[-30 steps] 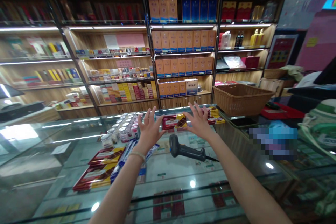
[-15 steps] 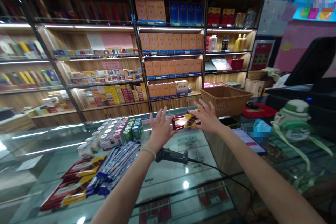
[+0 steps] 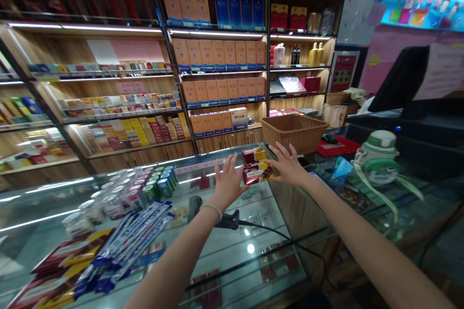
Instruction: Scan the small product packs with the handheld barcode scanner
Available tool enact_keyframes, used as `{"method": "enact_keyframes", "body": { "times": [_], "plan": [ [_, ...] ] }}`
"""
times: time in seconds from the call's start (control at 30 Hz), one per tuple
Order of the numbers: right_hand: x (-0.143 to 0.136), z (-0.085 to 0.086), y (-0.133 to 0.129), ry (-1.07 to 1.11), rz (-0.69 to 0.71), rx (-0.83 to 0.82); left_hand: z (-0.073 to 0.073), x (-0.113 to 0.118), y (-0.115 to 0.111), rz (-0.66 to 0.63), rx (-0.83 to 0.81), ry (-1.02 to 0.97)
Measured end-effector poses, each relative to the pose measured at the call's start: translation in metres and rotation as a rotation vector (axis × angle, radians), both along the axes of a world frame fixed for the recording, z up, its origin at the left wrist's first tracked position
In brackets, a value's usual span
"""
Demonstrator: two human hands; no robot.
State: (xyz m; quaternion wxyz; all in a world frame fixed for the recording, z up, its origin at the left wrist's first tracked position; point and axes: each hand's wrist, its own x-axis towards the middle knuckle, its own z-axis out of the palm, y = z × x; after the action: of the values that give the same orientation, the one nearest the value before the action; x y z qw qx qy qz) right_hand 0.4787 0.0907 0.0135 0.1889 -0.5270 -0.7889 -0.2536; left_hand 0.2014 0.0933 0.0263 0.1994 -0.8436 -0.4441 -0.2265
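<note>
A red-and-yellow chocolate box [image 3: 258, 174] stands on the glass counter between my two hands, and a second, similar chocolate box [image 3: 254, 154] sits right behind it. My left hand [image 3: 228, 181] has its fingers spread, its thumb at the front box's lower left corner. On the other side, my right hand [image 3: 290, 166] is spread too, with thumb and fingertips at the box's right end. Neither hand wraps round a box. A black handheld scanner [image 3: 228, 220] lies under my left wrist, partly hidden by it, its cable running right.
Left on the counter [image 3: 250, 263] lie blue stick packs [image 3: 126, 241], red-and-yellow chocolate bars [image 3: 68, 260] and rows of small jars and tubs [image 3: 119, 198]. A wicker basket [image 3: 293, 133], a green-lidded bottle [image 3: 379, 154] and a monitor [image 3: 402, 79] are at right. Stocked shelves [image 3: 224, 75] stand behind.
My view has swung right, so the shelves and goods shift left. The front chocolate box now shows its face more squarely, and the box behind it shows more fully between my hands.
</note>
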Motion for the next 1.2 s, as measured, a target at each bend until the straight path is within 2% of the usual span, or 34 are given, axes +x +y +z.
{"method": "enact_keyframes", "body": {
  "times": [0.37, 0.63, 0.97, 1.2],
  "plan": [
    [0.021, 0.002, 0.040, -0.120, -0.004, -0.036, -0.011, 0.029, 0.043, 0.058, -0.111, 0.003],
    [0.027, -0.007, 0.072, -0.151, -0.005, -0.071, -0.020, 0.041, 0.073, 0.068, -0.159, 0.022],
    [0.033, -0.018, 0.098, -0.177, 0.012, -0.097, -0.026, 0.045, 0.088, 0.094, -0.195, 0.055],
    [0.035, -0.027, 0.104, -0.183, 0.020, -0.113, -0.033, 0.042, 0.096, 0.068, -0.185, 0.063]
  ]
}}
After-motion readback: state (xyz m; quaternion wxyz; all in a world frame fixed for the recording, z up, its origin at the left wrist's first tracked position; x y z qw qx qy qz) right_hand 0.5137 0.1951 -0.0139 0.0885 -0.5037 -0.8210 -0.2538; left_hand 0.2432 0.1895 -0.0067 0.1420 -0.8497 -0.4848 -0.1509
